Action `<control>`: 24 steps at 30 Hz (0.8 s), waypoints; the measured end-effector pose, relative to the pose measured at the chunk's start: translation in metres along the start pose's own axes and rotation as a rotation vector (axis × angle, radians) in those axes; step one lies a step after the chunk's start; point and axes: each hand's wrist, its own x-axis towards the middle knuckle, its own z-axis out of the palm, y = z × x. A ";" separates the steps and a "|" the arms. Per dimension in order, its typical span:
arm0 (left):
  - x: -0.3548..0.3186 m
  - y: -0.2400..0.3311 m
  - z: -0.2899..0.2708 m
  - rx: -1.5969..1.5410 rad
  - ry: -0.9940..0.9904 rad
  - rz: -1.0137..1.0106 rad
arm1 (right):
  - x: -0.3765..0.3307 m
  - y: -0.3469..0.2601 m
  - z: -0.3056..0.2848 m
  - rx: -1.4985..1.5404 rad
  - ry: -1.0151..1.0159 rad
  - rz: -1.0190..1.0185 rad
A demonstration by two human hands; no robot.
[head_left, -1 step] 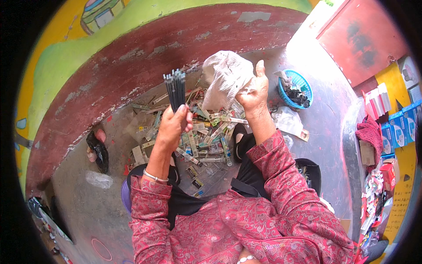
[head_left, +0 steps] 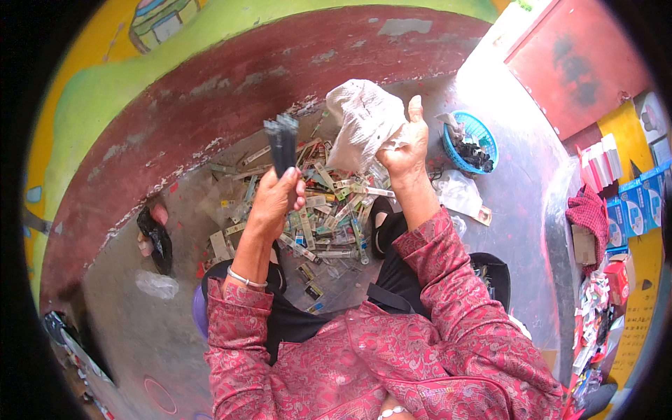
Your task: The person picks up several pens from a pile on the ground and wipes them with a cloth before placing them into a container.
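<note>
A bundle of thin black pen refills (head_left: 283, 145) with pale tips stands upright in my left hand (head_left: 274, 199), its fingers wrapped round the lower ends. The tops are smeared by motion. My right hand (head_left: 407, 143) grips a crumpled white cloth (head_left: 365, 124) by its right side, thumb pointing up. A gap separates the cloth from the refills. Below both hands lies a loose heap of slim pen packages (head_left: 329, 213), partly covered by my left hand and wrist.
A blue basket (head_left: 495, 133) with dark scraps stands right of the cloth, near a white plastic bag (head_left: 458, 192). On the left floor lie a black bag (head_left: 155, 238) and a clear wrapper (head_left: 157, 285). Blue boxes (head_left: 635, 206) line the right side; a maroon-painted wall (head_left: 189, 105) curves behind.
The refill tops have tipped slightly right and down and are now blurred. The cloth has shifted a little to the right. Both hands keep their hold.
</note>
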 end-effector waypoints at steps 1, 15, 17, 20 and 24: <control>-0.001 -0.002 0.002 0.056 -0.050 -0.088 | 0.000 0.002 0.004 -0.028 0.002 -0.018; -0.011 0.001 0.020 -0.295 -0.359 -0.250 | 0.003 0.082 0.035 -2.329 -0.403 -0.719; -0.007 -0.003 0.026 -0.232 -0.327 -0.185 | 0.002 0.064 0.026 -2.625 -0.339 -0.848; 0.010 -0.015 0.034 -0.254 -0.389 -0.152 | -0.003 0.058 0.018 -2.637 -0.134 -0.750; -0.002 -0.021 0.040 -0.138 -0.387 -0.051 | -0.002 0.069 0.017 -2.376 -0.066 -0.467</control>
